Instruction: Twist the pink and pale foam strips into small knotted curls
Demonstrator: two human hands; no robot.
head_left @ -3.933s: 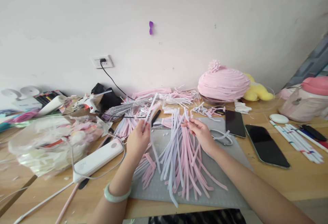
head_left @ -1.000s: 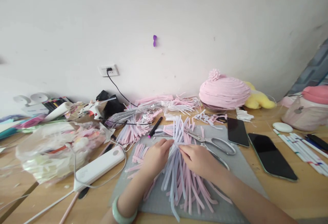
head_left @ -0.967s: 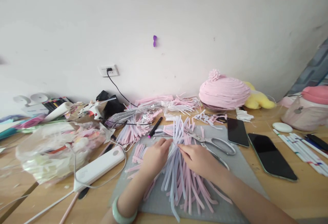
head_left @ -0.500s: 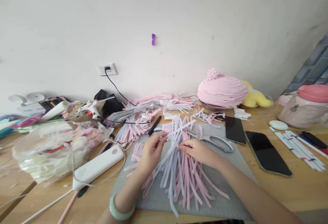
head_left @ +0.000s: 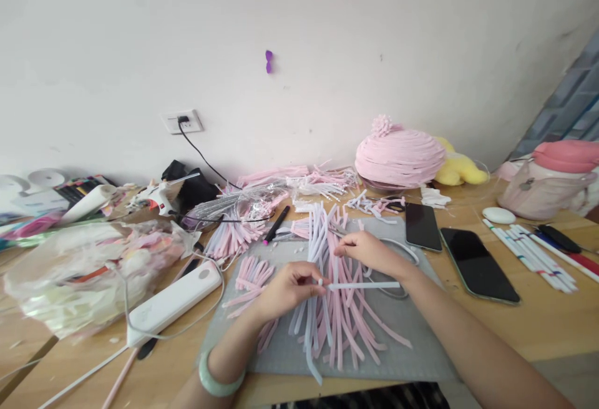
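My left hand [head_left: 292, 287], with a pale green bangle on the wrist, pinches the end of a pale blue fuzzy strip [head_left: 365, 285] that points to the right. My right hand [head_left: 362, 251] is just above that strip, its fingertips pressed together over the pile; whether they hold anything is too small to tell. Beneath both hands lies a heap of pink strips [head_left: 349, 331] and pale blue strips [head_left: 302, 321] on a grey mat [head_left: 421, 359]. Scissors [head_left: 403, 250] lie partly behind my right hand. Shorter pink pieces [head_left: 253, 275] rest at the left of the mat.
Left of the mat are a white power strip [head_left: 173, 303] with cables and a plastic bag [head_left: 93, 271]. Two phones [head_left: 423, 226], several white markers [head_left: 531, 256] and a pouch [head_left: 545, 187] are at the right. A pink wound dome [head_left: 400, 156] stands behind.
My left hand has moved down and right, and the strip it holds now lies level. My right hand has come up, away from my left fingers. The view has shifted slightly.
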